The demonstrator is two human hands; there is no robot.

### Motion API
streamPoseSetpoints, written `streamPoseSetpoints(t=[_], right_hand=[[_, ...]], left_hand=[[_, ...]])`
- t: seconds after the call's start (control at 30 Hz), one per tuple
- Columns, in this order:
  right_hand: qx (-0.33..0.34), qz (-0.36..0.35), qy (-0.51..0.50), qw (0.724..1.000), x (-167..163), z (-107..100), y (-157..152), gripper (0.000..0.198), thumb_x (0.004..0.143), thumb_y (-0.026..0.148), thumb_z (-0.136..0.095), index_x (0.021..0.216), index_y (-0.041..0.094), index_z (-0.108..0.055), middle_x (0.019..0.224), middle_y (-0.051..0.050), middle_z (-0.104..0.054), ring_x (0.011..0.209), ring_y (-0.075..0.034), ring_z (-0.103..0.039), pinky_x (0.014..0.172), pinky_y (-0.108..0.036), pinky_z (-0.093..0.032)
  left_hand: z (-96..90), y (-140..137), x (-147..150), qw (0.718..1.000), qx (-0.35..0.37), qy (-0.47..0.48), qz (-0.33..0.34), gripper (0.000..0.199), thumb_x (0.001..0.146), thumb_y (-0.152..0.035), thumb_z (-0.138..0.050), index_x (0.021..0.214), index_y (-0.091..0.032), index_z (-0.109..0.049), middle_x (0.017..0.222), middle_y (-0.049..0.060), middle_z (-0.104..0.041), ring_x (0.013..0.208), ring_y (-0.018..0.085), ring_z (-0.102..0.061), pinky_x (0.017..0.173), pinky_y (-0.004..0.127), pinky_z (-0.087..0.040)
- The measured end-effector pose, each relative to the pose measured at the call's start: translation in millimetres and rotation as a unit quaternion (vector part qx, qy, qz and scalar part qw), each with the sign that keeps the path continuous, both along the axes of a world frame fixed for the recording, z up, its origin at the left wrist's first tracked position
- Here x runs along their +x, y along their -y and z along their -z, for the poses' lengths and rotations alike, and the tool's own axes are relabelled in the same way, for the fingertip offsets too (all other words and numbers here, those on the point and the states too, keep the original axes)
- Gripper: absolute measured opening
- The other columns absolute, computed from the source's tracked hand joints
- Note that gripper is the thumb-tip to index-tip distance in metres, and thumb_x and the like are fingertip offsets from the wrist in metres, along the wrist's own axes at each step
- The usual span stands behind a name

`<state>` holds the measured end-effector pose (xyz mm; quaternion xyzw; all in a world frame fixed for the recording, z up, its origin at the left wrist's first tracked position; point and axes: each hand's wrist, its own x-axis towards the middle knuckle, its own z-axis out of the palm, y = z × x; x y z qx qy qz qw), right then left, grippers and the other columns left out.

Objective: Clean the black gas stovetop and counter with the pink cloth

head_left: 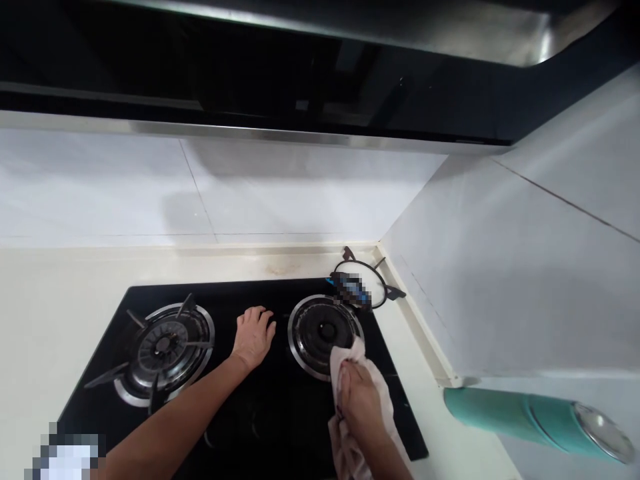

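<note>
My right hand is closed around a pale pink cloth, pressed at the front right rim of the right burner. That burner has no pan support on it, and its dark round centre shows. Between the two burners, my left hand rests flat on the black glass cooktop, fingers spread and holding nothing. To its left sits the left burner, with its pan support prongs in place. A loose black pan support ring lies at the back right corner, partly over the counter.
A dark pixelated item lies by the loose ring. On the right stands a teal cylinder with a silvery end. The range hood hangs low overhead. Tiled walls bound the pale counter at the back and right.
</note>
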<state>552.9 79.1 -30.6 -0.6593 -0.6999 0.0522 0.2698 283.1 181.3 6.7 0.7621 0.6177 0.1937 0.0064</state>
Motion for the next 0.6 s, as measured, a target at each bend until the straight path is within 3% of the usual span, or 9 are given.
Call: streamPoseSetpoints(t=[0.23, 0.33, 0.4, 0.5, 0.6], right_hand=[[-0.009, -0.082, -0.014, 0.997, -54.4, -14.2, 2.5, 0.034, 0.096, 0.015, -0.035, 0.105, 0.014, -0.068, 0.098, -0.014, -0.072, 0.094, -0.026, -0.066, 0.09, -0.046, -0.051], [-0.031, -0.104, -0.02, 0.994, -78.6, -19.9, -0.6, 0.035, 0.096, 0.016, -0.038, 0.12, 0.014, -0.064, 0.117, -0.016, -0.069, 0.111, -0.027, -0.063, 0.098, -0.045, -0.048], [-0.041, -0.111, -0.02, 0.993, -99.7, -22.7, -7.8, 0.04, 0.096, 0.02, -0.04, 0.131, 0.012, -0.057, 0.134, -0.019, -0.059, 0.127, -0.03, -0.053, 0.105, -0.047, -0.043], [-0.066, -0.103, -0.04, 0.992, -131.7, -28.8, -34.8, 0.049, 0.094, 0.021, -0.041, 0.142, 0.011, -0.047, 0.149, -0.018, -0.046, 0.139, -0.031, -0.04, 0.112, -0.05, -0.036], [-0.069, -0.126, -0.072, 0.987, -150.4, -36.7, -68.1, 0.056, 0.092, 0.017, -0.041, 0.149, 0.017, -0.037, 0.153, -0.012, -0.042, 0.141, -0.028, -0.037, 0.115, -0.049, -0.033]], left_hand=[[-0.3, -0.3, -0.5, 1.0, 0.002, 0.014, 0.008, 0.028, 0.097, -0.033, -0.046, 0.115, -0.021, -0.064, 0.121, 0.012, -0.059, 0.114, 0.03, -0.05, 0.091, 0.048, -0.041], [1.1, -1.0, -1.4, 1.0, 0.005, 0.023, 0.01, 0.028, 0.097, -0.032, -0.045, 0.114, -0.021, -0.065, 0.12, 0.012, -0.06, 0.114, 0.03, -0.05, 0.091, 0.048, -0.041], [2.1, -1.4, -2.6, 0.999, 0.006, 0.029, 0.012, 0.028, 0.098, -0.032, -0.044, 0.114, -0.022, -0.065, 0.12, 0.012, -0.06, 0.114, 0.03, -0.05, 0.091, 0.048, -0.042], [2.7, -1.9, -5.6, 0.999, 0.009, 0.037, 0.018, 0.03, 0.099, -0.031, -0.041, 0.113, -0.021, -0.064, 0.12, 0.011, -0.06, 0.114, 0.029, -0.05, 0.092, 0.048, -0.042], [2.2, -2.2, -9.2, 0.999, 0.013, 0.047, 0.025, 0.031, 0.099, -0.03, -0.037, 0.111, -0.021, -0.064, 0.118, 0.011, -0.061, 0.113, 0.027, -0.051, 0.092, 0.046, -0.044]])
